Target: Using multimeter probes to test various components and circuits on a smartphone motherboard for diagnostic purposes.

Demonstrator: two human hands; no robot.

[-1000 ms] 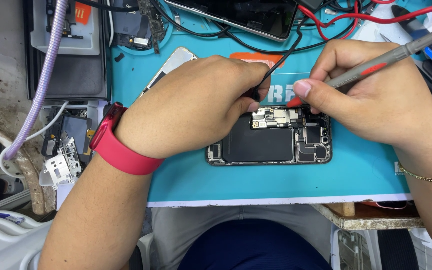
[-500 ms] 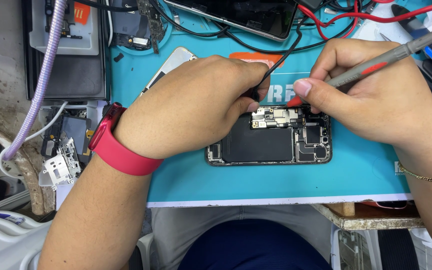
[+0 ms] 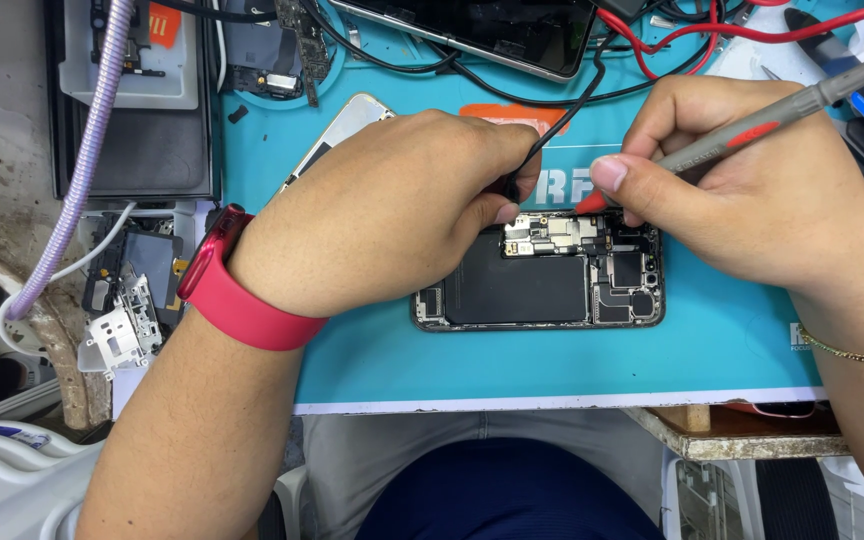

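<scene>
An opened phone (image 3: 542, 285) lies on the teal work mat (image 3: 512, 365), its dark battery and circuit boards exposed. My left hand (image 3: 392, 210), with a red wristband on the wrist, rests over the phone's left end and pinches a black probe (image 3: 562, 120) whose lead runs up and away. My right hand (image 3: 752, 190) grips a grey probe with red markings (image 3: 772, 115), its red tip touching the boards at the phone's upper edge. Both tips meet near the top middle of the phone.
Red and black cables (image 3: 672, 40) cross the mat's far side beside a dark device (image 3: 492, 30). A purple braided hose (image 3: 82, 160) hangs at left over a grey tray (image 3: 132, 120). Loose metal phone parts (image 3: 122, 320) lie off the mat's left edge.
</scene>
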